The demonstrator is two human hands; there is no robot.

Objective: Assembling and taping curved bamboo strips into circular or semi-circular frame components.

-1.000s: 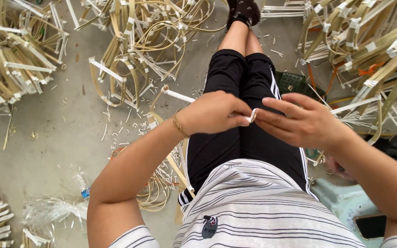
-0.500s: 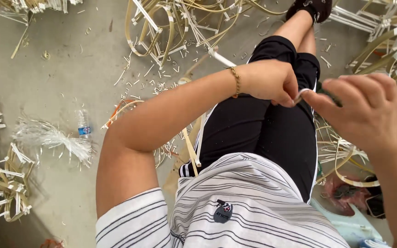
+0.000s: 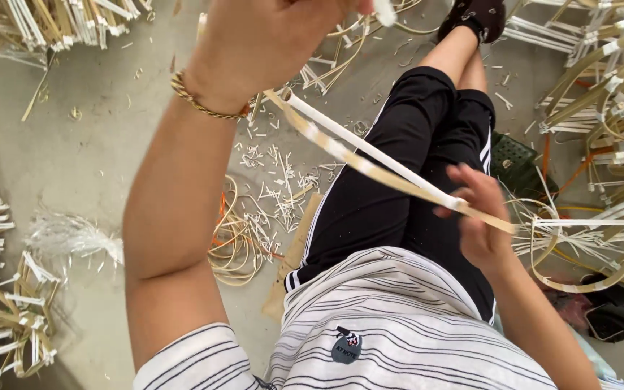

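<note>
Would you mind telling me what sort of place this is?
Probably a handcraft workshop for cane or bamboo work. Bundles of taped strips lie on the concrete floor, offcuts are scattered about, and the left hand and right hand hold a strip.

White-and-tan strip (image 3: 370,162); gold bracelet (image 3: 207,105); white shirt (image 3: 399,325) with thin dark stripes and a dark chest patch; black trousers (image 3: 391,188) with white side stripes; black shoe (image 3: 479,14); grey floor (image 3: 95,152); pale tan bundles (image 3: 37,22).
</note>
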